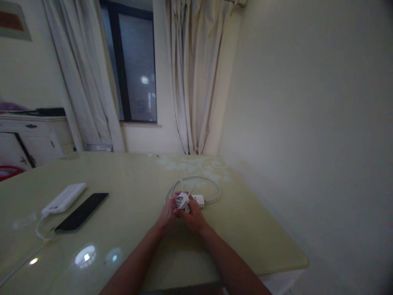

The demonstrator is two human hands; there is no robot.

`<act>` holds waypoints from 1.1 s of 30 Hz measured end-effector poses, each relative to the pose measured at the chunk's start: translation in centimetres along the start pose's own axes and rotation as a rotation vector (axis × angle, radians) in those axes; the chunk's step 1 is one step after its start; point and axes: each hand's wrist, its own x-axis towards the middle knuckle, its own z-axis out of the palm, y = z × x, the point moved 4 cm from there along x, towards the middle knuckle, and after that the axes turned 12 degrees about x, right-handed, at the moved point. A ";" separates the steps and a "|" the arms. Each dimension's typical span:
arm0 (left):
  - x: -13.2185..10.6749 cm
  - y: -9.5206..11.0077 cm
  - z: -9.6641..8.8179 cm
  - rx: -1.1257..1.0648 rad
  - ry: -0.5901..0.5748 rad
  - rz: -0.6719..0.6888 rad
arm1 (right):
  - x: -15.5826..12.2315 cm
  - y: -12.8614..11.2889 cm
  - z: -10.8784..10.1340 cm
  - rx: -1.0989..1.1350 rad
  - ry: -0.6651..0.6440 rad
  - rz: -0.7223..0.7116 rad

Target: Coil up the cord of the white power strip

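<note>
Both my hands meet over the middle of the pale green table (132,192). My left hand (167,214) is closed on a small white plug adapter (182,200), held just above the tabletop. My right hand (193,216) is closed beside it, fingers touching the same adapter. A white cable (211,184) loops behind my hands and ends at a white rectangular block (199,200) lying on the table right next to my right fingers.
A white power bank (64,197) and a dark phone (82,211) lie at the left, with a thin white cable (39,233) near them. The table edge (288,237) runs close to the wall on the right. A curtained window and a white cabinet (27,139) stand behind.
</note>
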 end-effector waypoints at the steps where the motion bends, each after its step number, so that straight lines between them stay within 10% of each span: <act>1: -0.1 0.1 0.1 -0.005 0.017 -0.024 | 0.0 0.0 0.0 0.007 0.023 0.003; 10: -0.2 -0.2 0.5 0.033 0.123 -0.115 | 0.2 1.1 0.5 0.296 0.149 0.171; 25: 0.6 2.9 0.1 0.995 0.058 0.572 | 1.5 0.9 -4.0 0.952 0.555 0.264; 33: 0.2 2.0 0.6 0.878 0.047 0.368 | 1.4 1.3 -4.6 1.050 0.571 0.317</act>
